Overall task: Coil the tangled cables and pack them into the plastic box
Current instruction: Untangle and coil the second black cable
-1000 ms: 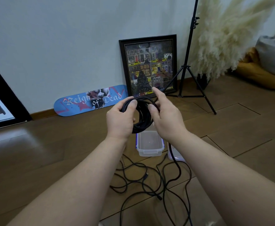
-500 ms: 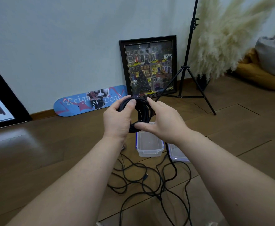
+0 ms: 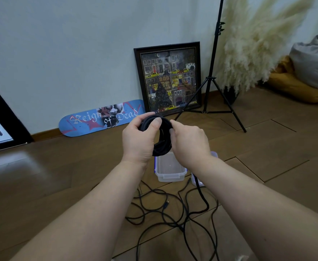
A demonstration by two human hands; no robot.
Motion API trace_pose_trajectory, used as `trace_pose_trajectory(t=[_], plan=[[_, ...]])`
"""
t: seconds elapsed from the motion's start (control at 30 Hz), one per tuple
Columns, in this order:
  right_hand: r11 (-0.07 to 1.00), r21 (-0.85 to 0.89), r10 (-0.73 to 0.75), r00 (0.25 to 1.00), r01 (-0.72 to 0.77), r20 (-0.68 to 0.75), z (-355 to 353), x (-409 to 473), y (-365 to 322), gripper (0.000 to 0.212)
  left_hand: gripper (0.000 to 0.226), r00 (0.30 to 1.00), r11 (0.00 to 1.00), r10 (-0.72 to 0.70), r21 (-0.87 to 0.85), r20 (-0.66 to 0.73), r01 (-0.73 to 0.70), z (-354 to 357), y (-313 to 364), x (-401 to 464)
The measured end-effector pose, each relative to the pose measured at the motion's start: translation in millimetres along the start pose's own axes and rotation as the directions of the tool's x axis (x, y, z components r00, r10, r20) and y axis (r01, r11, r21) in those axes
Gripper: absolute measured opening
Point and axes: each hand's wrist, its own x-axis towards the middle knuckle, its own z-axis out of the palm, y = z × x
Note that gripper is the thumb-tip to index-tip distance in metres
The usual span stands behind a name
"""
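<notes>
Head view: two hands, one black coil, one plastic box.

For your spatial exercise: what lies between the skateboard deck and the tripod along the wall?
In the head view, a framed picture leans on the wall between the skateboard deck and the tripod.
</notes>
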Motion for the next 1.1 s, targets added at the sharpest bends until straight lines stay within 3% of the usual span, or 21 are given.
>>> trace_pose_trajectory(t=[0.17, 0.27, 0.37, 0.5, 0.57, 0.63, 0.83, 0.93, 1.1], plan=[[0.996, 0.077, 0.041, 0.999, -0.04, -0.016, 0.3, 0.1, -0.4, 0.03, 0.015, 1.0, 1.0, -0.022, -0.009, -0.016, 0.022, 1.8, 0.6, -1.2], [0.979, 0.192, -0.031, 0.981, 0.069, -0.193, 2.4, 1.0, 5.0, 0.028, 0.015, 0.996, 0.998, -0.044, -0.047, -0.08, 0.04, 1.4, 2.9, 1.8], [0.942, 0.323, 0.015, 0.952, 0.089, -0.305, 0.9, 3.9, 6.4, 0.018, 0.015, 0.992, 0.997, -0.037, -0.069, -0.124, 0.029, -1.6, 4.1, 6.5], [0.776, 0.615, 0.213, 0.976, -0.138, -0.051, -1.4, 5.6, 0.7, 0.005, 0.013, 0.994, 0.994, -0.042, -0.106, -0.099, 0.032, -3.4, -0.4, 8.2], [0.665, 0.72, 0.281, 0.96, -0.201, 0.008, 2.1, 6.4, 1.1, 0.011, 0.012, 0.996, 0.989, -0.061, -0.141, -0.07, 0.05, -2.7, -0.1, 7.0], [0.632, 0.749, 0.294, 0.956, -0.198, 0.005, 3.8, 6.7, 1.6, 0.013, 0.012, 0.996, 0.982, -0.084, -0.173, -0.038, 0.076, -2.3, 2.1, 6.7], [0.75, 0.654, 0.251, 0.958, -0.103, -0.137, 2.9, 4.7, -3.1, 0.021, 0.014, 0.996, 0.983, -0.083, -0.166, -0.013, 0.08, -6.6, 4.0, 6.5], [0.664, 0.736, 0.28, 0.956, -0.13, -0.084, 6.6, 5.0, -1.9, 0.027, 0.013, 0.997, 0.981, -0.08, -0.177, -0.017, 0.076, -6.8, 4.0, 5.8], [0.396, 0.905, 0.333, 0.943, -0.154, 0.015, 9.0, 6.4, -3.9, 0.023, 0.012, 0.997, 0.971, -0.075, -0.23, -0.032, 0.066, -2.8, 10.4, 5.2]])
